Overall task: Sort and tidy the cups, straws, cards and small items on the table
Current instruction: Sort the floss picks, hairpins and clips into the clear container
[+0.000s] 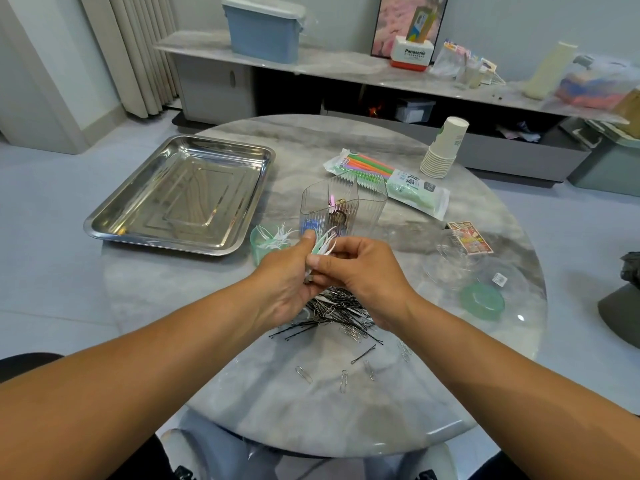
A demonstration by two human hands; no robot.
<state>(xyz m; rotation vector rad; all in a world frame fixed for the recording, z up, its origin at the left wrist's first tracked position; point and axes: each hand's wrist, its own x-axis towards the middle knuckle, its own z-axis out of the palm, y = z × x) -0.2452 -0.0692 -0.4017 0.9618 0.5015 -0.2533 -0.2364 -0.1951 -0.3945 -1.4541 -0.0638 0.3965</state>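
My left hand (287,282) and my right hand (360,271) meet at the table's middle, both closed on a bunch of white and green floss picks (325,244). Under them lies a pile of paper clips and black hairpins (341,306). Just beyond stands a clear ribbed organiser (341,206) holding small items. A small green cup (259,242) with more picks sits left of it. A straw pack (388,180), a stack of paper cups (443,150) and a card deck (469,237) lie farther right.
A steel tray (180,195) rests at the left of the round marble table (242,375). A clear lid (453,261) and a green lid (483,301) lie at the right. Loose clips (343,379) are scattered near me. A low cabinet stands behind.
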